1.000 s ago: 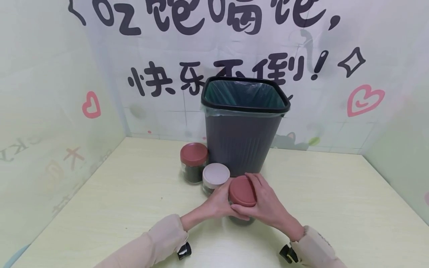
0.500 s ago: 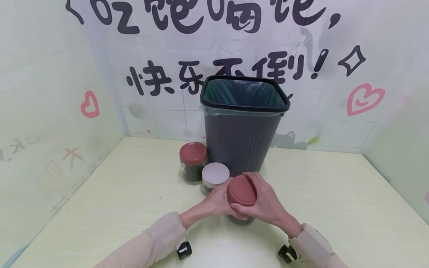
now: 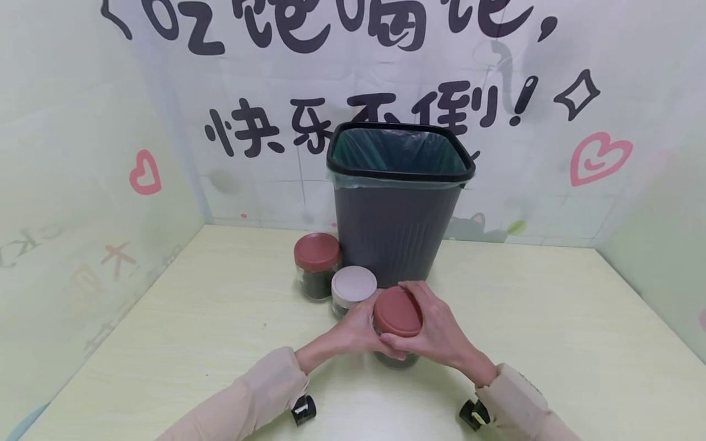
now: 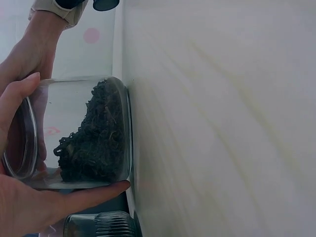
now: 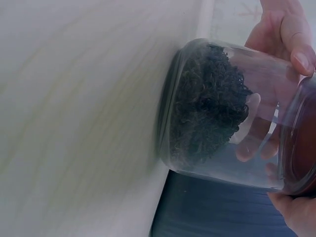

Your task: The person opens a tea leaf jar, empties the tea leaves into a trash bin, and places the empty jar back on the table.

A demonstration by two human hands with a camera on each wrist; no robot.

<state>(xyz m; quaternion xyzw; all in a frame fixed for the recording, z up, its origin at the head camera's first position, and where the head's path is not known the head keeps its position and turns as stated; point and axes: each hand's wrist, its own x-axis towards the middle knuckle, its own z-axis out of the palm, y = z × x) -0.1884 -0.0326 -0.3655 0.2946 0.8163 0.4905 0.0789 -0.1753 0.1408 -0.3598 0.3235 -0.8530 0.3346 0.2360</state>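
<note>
A glass jar [image 4: 76, 133] with a red lid [image 3: 398, 311] stands on the table, held between both hands. Dark, curly dried leaves [image 5: 207, 103], resembling loose tea, fill part of it and show through the clear side. My left hand [image 3: 355, 329] grips the jar from the left, one finger [image 4: 94, 196] stretched along the glass towards the base. From the right, my right hand [image 3: 441, 334] curls round the lid, its thumb across the front edge. Just behind the left hand is a smaller jar with a pale pink lid [image 3: 354, 284].
Another red-lidded jar [image 3: 317, 263] stands farther back on the left, beside the pale-lidded one. Behind them rises a dark grey bin [image 3: 394, 233] with a green liner. Printed cloth walls enclose the light wooden table [image 3: 220, 343] on the back and both sides.
The head view has shifted slightly. Both hands keep their hold on the red-lidded jar in nearly the same place.
</note>
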